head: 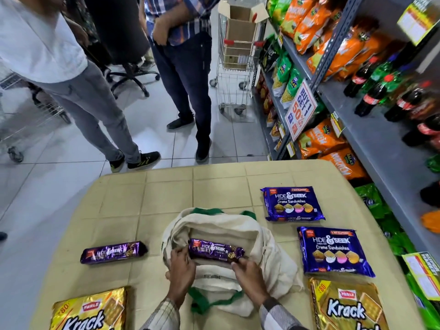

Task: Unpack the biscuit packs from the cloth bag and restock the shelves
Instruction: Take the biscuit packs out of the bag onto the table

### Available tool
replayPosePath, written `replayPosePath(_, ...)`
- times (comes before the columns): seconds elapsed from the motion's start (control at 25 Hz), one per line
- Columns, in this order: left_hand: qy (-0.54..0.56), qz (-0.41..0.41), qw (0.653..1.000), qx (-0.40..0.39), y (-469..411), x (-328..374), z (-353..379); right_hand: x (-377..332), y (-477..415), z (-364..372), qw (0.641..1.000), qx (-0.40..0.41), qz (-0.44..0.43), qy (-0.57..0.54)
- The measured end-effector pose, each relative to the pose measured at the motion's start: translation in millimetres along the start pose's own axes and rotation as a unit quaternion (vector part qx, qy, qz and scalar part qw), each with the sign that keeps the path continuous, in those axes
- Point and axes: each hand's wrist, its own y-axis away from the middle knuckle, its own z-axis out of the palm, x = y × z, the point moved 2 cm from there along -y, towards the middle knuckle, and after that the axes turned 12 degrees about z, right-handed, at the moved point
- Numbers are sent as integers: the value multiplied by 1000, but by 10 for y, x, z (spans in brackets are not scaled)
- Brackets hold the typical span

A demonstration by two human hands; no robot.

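Lifting a purple biscuit pack (216, 253) over the open cloth bag (228, 236) on the desk (166, 194), we pinch one end in our left hand (182, 265), the other in our right hand (250, 273); it looks light, slick and crushable, best held by the ends.

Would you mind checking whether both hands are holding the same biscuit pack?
Yes, the left hand and right hand each grip an end of one purple pack.

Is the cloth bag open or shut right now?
Open: the cloth bag has its mouth spread wide, and both hands hold a Hide & Seek pack over it.
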Motion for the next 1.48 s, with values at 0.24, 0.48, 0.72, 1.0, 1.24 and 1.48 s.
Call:
replayPosePath(0.24, -41, 16, 999, 31, 25, 322, 1, 24, 77, 25, 999, 20, 9, -35)
replayPosePath(0.48, 109, 85, 983, 123, 97, 530, -94, -115, 352, -21, 996, 44, -7, -81)
replayPosePath(0.72, 157, 95, 968, 170, 61, 533, -428, -524, 533, -14, 995, 72, -55, -49)
replayPosePath(1.0, 181, 56, 952, 240, -224, 315, -1233, -1365, 753, 434, 988, 50, -144, -29)
replayPosePath(1.24, 182, 40, 942, 279, -506, -194, -1961, -1869, 697, 1223, 986, -16, -165, 25)
replayPosePath(1.48, 176, -14, 956, 233, -914, -799, -2329, -2152, 473, 1851, 984, -96, -122, 86)
